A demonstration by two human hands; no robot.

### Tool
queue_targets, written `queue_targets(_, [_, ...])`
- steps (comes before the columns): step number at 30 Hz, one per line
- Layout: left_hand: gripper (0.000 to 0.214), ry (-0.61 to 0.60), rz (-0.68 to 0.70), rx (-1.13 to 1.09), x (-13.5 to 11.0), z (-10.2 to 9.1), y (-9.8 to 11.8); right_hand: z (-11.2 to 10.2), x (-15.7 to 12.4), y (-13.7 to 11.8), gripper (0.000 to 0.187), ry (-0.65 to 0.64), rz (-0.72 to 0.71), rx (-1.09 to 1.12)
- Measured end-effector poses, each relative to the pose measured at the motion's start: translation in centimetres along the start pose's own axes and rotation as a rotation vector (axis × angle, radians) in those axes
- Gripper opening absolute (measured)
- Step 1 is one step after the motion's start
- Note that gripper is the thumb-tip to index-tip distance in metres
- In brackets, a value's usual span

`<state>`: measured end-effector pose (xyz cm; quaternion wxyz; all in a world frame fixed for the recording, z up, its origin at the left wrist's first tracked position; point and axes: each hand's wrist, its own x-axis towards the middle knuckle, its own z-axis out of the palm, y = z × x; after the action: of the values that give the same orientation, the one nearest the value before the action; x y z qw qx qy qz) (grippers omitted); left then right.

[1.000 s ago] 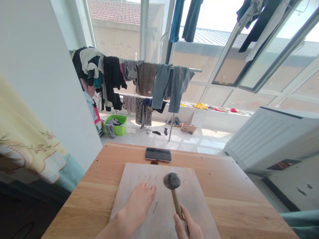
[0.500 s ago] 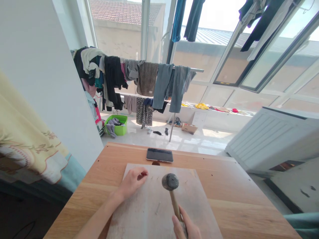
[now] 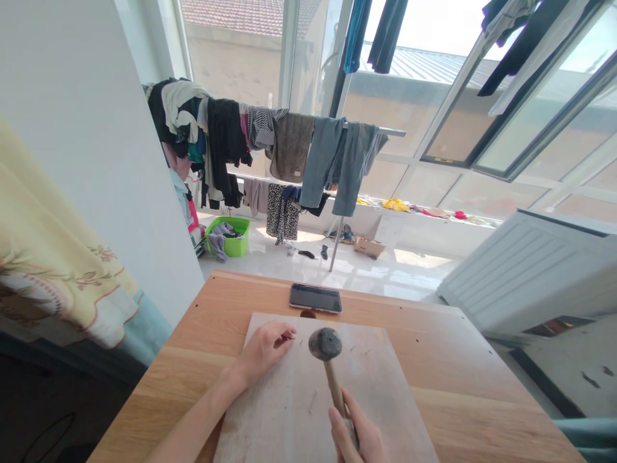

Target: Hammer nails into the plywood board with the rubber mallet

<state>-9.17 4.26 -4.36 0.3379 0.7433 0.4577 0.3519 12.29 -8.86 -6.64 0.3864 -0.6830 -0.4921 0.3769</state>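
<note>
My right hand (image 3: 354, 431) grips the wooden handle of a mallet (image 3: 326, 344) with a dark, rounded head. The head is over the far part of a pale, worn board (image 3: 376, 399), just right of my left hand (image 3: 270, 347). The left hand rests at the board's far left, thumb and fingers pinched together; whatever is between them is too small to make out. Thin nails stand in a row along the far part of the board, one nail (image 3: 367, 352) right of the mallet head. A longer nail (image 3: 313, 402) shows nearer the middle.
The board lies on a wooden table (image 3: 463, 386). A phone (image 3: 315, 298) lies beyond the board near the table's far edge. Past the table are a laundry rack (image 3: 332, 241) with clothes, a green basket (image 3: 238, 244) and a white ribbed panel (image 3: 525, 263). A curtain (image 3: 72, 257) hangs at left.
The mallet head has moved left, closer to my left hand. My left hand keeps its pinch at about the same place on the board. The whole view has shifted slightly.
</note>
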Motion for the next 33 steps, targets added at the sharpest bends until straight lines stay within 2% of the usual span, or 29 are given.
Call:
queue_targets(7, [0.016,0.008,-0.036,-0.056,0.2,0.1,0.5,1.7,1.0,-1.6,0.074,-0.056,-0.109,0.004])
queue_targets(12, [0.023,-0.001,-0.036,-0.091,0.3,-0.4,1.4,2.5,1.2,-2.4,0.073,-0.056,-0.196,-0.039])
queue_targets(19, [0.032,-0.006,-0.033,-0.123,0.1,-0.4,1.4,3.0,1.1,-2.3,0.079,-0.062,-0.171,-0.039])
queue_targets(23, [0.031,-0.017,-0.011,-0.111,0.1,-0.3,0.8,2.7,1.0,-2.4,0.076,-0.097,-0.159,0.005])
queue_targets(26, [0.029,0.036,0.023,0.027,-0.1,-0.5,1.1,1.8,0.7,-2.3,0.078,-0.093,-0.076,0.059])
queue_targets(28, [0.024,0.083,0.096,0.206,-0.6,-0.5,2.1,0.8,0.4,-2.0,0.083,-0.060,-0.009,0.094])
queue_targets(29, [0.021,0.069,0.157,0.308,-1.1,-0.3,3.0,0.3,0.3,-1.8,0.084,-0.040,0.014,0.104])
queue_targets(32, [0.015,-0.133,0.358,0.619,-3.0,1.2,6.0,-1.5,0.1,-1.2,0.086,0.018,0.043,0.088])
queue_targets(33, [0.011,-0.200,0.388,0.714,-3.7,2.0,7.0,-1.9,0.1,-0.9,0.088,0.039,0.053,0.084])
